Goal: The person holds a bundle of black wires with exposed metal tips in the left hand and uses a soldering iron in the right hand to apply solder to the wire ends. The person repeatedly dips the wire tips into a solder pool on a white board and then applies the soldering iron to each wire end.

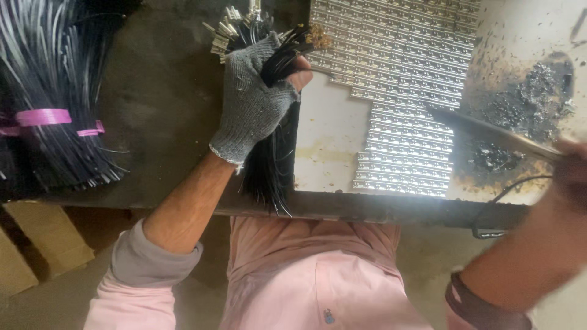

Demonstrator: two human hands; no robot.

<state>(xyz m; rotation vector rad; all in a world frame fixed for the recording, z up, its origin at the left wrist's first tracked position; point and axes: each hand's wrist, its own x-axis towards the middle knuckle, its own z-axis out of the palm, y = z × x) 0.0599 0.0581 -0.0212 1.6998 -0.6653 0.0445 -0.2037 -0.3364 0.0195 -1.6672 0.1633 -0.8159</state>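
A: What are the fingers of the left hand (257,101) doing?

B: They are curled tight around one bundle of thin black wires (273,153). The hand wears a grey knitted glove, and the bare thumb tip presses the wires against the gloved fingers. The bundle stands nearly upright in the fist, over the seam between the dark table and the pale board.

A: And the ends of that bundle?

B: The top ends carry small metal tips (229,30), too many and too crowded to count. The loose lower ends fan out past the table's front edge.

A: The right hand (572,171)?

B: It is blurred at the right edge of the view. It holds one long metal tool (489,129) with a dark cord hanging below it, but how its fingers lie cannot be told. The tool's tip rests over the shiny strips.

A: What strips?

B: Rows of small silvery metal pieces (397,73) lie in one stepped sheet on the pale board (330,134), just right of the gripped bundle. There are far too many to count.

A: Anything else around?

B: One patch of dark grey scraps (526,101) sits on the board's right part. A second, larger bundle of black wires (55,91) lies well apart on the dark table (165,104) at the left, tied with two pink bands (43,117).
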